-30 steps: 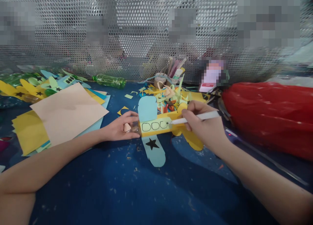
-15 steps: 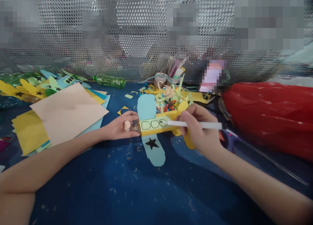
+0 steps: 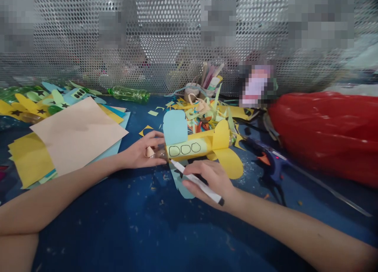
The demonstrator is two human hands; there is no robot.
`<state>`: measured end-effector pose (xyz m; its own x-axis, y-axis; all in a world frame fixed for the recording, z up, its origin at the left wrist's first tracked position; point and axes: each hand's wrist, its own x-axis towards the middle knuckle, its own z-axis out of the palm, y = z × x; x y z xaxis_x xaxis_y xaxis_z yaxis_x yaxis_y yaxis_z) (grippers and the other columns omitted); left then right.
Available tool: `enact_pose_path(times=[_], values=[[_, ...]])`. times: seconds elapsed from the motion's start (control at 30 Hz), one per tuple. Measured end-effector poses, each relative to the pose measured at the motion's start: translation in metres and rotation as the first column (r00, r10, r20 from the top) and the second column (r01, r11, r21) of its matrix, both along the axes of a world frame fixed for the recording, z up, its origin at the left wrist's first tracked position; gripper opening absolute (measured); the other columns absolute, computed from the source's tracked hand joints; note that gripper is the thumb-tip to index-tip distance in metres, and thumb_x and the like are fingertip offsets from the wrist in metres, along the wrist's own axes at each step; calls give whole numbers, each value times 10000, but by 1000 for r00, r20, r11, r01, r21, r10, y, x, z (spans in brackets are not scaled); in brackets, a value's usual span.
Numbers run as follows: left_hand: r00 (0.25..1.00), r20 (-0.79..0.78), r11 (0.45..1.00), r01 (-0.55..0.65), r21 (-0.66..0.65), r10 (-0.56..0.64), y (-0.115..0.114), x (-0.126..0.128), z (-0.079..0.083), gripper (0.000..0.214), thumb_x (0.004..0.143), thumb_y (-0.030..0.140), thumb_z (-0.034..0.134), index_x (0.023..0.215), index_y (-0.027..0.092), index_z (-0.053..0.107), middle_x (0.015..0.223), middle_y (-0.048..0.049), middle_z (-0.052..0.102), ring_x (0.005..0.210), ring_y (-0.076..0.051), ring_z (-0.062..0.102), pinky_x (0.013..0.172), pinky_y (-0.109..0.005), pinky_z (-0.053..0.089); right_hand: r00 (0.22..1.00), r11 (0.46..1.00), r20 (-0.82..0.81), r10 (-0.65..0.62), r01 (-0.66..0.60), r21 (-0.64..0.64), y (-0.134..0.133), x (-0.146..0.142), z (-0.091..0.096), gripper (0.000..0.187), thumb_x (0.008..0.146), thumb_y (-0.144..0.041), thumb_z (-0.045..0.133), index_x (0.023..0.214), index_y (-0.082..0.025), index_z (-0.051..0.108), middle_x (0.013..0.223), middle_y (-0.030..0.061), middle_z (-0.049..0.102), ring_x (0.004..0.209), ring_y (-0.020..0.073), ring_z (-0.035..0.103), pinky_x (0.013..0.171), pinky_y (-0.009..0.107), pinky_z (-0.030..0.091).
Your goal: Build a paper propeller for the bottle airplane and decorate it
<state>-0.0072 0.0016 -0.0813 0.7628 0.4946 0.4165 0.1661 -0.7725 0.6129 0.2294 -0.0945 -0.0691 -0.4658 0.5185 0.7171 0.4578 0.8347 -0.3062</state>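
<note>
A toy plane (image 3: 203,142) lies on the blue table, its yellow body made round a clear bottle. Light blue paper wings stick out on both sides, and yellow paper fins form the tail. Three rounded outlines are drawn in black on its pale green strip (image 3: 185,149). My left hand (image 3: 147,150) is closed round the clear bottle neck at the plane's left end. In my right hand (image 3: 211,179) is a white marker (image 3: 201,185), its tip near the lower left edge of the body. That hand partly covers the lower wing and its black star.
Stacked coloured paper (image 3: 79,136) lies at left, with paper planes (image 3: 44,102) behind it. A green bottle (image 3: 129,94) and paper scraps (image 3: 203,114) are at the back. A blue glue gun (image 3: 274,161) and a red plastic bag (image 3: 325,134) are at right, before a perforated metal screen (image 3: 171,39).
My right hand has moved left and down with the marker, from the third outline to the body's lower left edge. The third outline now shows whole. My left hand keeps its hold.
</note>
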Motion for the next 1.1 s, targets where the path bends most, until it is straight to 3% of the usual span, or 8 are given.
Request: enact_pose_path(times=[0.37,0.57,0.93,1.1], values=[[1000,1,987,-16,159,16,-1,1,-4,507,822,399,714,1276,227,568,1249,-150,535,1201,-297,535,971,-470,510,994,995,-38,-100,100,8,-5,-1,8,151,772,-102,535,809,-242,491,566,-36,599,400,106,484,419,237,396],[999,32,976,-6,217,-1,-4,1,-5,554,816,361,720,1327,259,529,1260,-138,519,1188,-279,534,977,-455,505,990,992,-73,-123,120,-41,-5,-3,8,156,778,-102,530,769,-246,470,537,-34,603,390,111,522,407,231,405],[999,49,973,-3,229,-9,-6,2,-4,483,799,348,734,1242,245,571,1208,-125,519,1117,-257,559,915,-408,527,981,980,-91,-169,158,-117,-6,-4,7,137,789,-123,534,761,-239,468,571,-24,626,391,101,508,397,228,408],[999,36,973,-2,230,-6,-5,1,-5,478,802,348,735,1242,257,574,1221,-120,513,1125,-250,552,931,-409,521,975,974,-101,-199,186,-127,-6,-3,7,131,795,-129,538,776,-242,473,605,-18,645,472,124,592,448,230,459]])
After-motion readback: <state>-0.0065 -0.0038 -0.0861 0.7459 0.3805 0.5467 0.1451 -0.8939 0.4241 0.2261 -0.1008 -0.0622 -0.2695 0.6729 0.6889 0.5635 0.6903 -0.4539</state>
